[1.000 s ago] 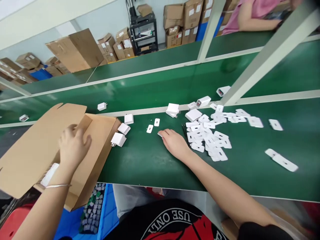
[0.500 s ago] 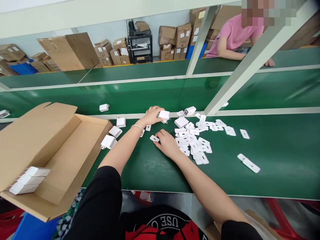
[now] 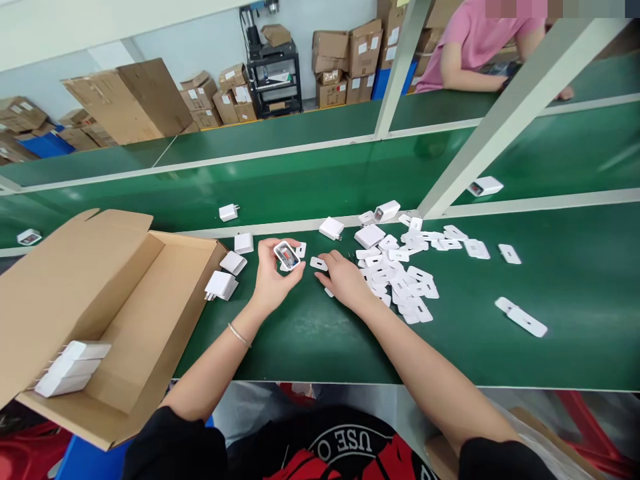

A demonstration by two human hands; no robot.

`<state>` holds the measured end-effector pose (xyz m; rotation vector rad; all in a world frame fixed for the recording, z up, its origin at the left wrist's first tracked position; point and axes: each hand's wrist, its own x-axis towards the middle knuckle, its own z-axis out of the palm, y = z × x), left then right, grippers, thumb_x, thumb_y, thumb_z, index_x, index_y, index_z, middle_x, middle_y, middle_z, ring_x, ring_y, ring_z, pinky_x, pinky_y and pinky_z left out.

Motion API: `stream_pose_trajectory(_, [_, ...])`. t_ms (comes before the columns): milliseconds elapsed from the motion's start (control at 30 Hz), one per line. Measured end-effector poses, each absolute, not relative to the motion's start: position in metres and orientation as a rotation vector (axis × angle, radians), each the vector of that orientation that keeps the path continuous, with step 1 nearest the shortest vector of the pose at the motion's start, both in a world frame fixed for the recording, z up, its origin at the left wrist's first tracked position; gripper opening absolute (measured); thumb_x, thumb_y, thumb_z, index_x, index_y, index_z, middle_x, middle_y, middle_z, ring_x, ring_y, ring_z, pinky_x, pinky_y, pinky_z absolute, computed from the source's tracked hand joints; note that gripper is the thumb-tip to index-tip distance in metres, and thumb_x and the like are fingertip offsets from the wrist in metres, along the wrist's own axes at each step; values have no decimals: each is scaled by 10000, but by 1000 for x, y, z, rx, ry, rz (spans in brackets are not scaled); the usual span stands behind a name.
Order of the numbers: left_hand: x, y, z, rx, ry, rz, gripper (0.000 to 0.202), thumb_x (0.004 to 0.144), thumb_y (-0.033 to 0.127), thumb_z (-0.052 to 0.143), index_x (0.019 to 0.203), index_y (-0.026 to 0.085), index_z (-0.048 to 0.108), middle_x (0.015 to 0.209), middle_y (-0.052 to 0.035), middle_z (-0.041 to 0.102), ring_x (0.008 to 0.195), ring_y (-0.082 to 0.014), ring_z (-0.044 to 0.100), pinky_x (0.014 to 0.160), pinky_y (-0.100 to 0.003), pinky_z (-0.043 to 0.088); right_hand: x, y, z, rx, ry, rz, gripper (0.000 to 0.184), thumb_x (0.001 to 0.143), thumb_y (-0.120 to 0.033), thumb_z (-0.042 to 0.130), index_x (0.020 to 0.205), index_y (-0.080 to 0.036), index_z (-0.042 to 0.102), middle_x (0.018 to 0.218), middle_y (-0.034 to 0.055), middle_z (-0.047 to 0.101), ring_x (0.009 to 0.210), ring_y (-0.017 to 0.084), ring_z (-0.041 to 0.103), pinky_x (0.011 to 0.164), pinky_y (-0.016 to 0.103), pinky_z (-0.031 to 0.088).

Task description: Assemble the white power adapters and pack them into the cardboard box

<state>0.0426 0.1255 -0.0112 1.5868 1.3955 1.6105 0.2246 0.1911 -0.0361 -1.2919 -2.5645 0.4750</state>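
My left hand [image 3: 274, 283] grips a white charger housing [image 3: 287, 255] between thumb and fingers. Its open end faces up, showing the circuitry inside. Just to the right, my right hand [image 3: 346, 281] pinches a small white slotted end cover [image 3: 319, 264] at its fingertips, apart from the housing. Beside the right hand lies a heap of similar covers [image 3: 400, 283], with a few loose ones near my left fingers. A white charger [image 3: 331, 229] with prongs rests beyond both hands.
An open cardboard box [image 3: 135, 313] at left holds several white chargers [image 3: 73, 368]. More chargers [image 3: 221, 285] lie beside it. A slanted post [image 3: 480, 137] rises behind the heap of covers. Another housing [image 3: 486, 187] lies on the green belt. A person in pink [image 3: 467, 57] sits across.
My left hand has drawn back toward me, now with the open charger housing in it; the pronged charger it was beside lies on the table. My right hand keeps its cover.
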Motion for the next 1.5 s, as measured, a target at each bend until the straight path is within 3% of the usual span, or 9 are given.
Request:
stream_pose_trajectory(133, [41, 98, -15, 1715, 1596, 1544, 392, 881, 278, 782, 1179, 254, 529, 1116, -57, 624, 1048, -217, 643, 913, -366, 527, 223, 194, -45, -1281, -2533, 487, 302, 1002, -167, 613, 1299, -134, 654, 1214, 140, 681, 1009, 277, 715, 806, 350, 548])
stream_pose_trajectory(300, [42, 97, -26, 1794, 1664, 1531, 316, 880, 293, 780, 1069, 250, 530, 1062, -53, 595, 1053, -240, 626, 937, -394, 516, 224, 185, -43, -1084, -2160, 661, 199, 985, -245, 630, 1168, -188, 685, 1009, 72, 693, 817, 214, 665, 749, 347, 549])
stream_pose_trajectory(500, [48, 101, -47, 1818, 1720, 1428, 345, 860, 173, 689, 1124, 245, 479, 1090, -58, 534, 990, -224, 579, 854, -362, 501, 215, 157, -28, -710, -2019, 642, 219, 1003, -293, 623, 1210, -245, 676, 1017, 74, 662, 901, 222, 665, 783, 380, 586])
stream_pose_trajectory(600, [47, 101, -50, 1913, 1672, 1413, 375, 861, 161, 653, 1172, 246, 462, 1121, -77, 516, 1046, -250, 551, 893, -396, 501, 211, 153, -30, -676, -2052, 614, 234, 1022, -258, 609, 1240, -243, 692, 998, 76, 642, 863, 209, 654, 744, 370, 583])
stream_pose_trajectory(767, [41, 96, -44, 1905, 1543, 1366, 324, 976, 305, 550, 1284, 265, 455, 1234, -109, 504, 1196, -295, 507, 1020, -477, 482, 212, 156, -32, -625, -2079, 589, 295, 1041, -259, 604, 1322, -259, 696, 1011, 81, 631, 904, 216, 650, 764, 379, 589])
stream_pose_trajectory(967, [44, 93, -44, 1763, 1564, 1380, 242, 1106, 423, 367, 1266, 296, 497, 1227, -99, 530, 1192, -264, 514, 1068, -459, 463, 213, 155, -30, -675, -2098, 634, 320, 1041, -300, 610, 1347, -319, 700, 996, 73, 607, 880, 221, 620, 783, 412, 583])
stream_pose_trajectory(1167, [51, 93, -45, 1655, 1505, 1550, 241, 1112, 434, 345, 1223, 293, 507, 1198, -89, 521, 1135, -241, 557, 986, -429, 518, 208, 150, -31, -752, -1917, 1148, 394, 1016, -449, 635, 1368, -272, 631, 1184, 101, 594, 984, 221, 631, 899, 435, 588])
stream_pose_trajectory(1333, [53, 90, -44, 1711, 1525, 1568, 272, 1107, 455, 350, 1243, 305, 531, 1262, -98, 521, 1230, -259, 549, 1068, -484, 508, 199, 151, -36, -753, -1581, 1750, 381, 993, -599, 612, 1148, -251, 632, 1049, 50, 696, 977, 209, 684, 868, 378, 606])
stream_pose_trajectory(1500, [44, 93, -41, 1706, 1555, 1445, 458, 1115, 513, 269, 1328, 308, 619, 1408, -117, 490, 1367, -271, 508, 1122, -480, 498, 201, 159, -38, -733, -1509, 1671, 466, 898, -568, 766, 1220, -264, 622, 1106, 58, 692, 1024, 210, 679, 935, 391, 600])
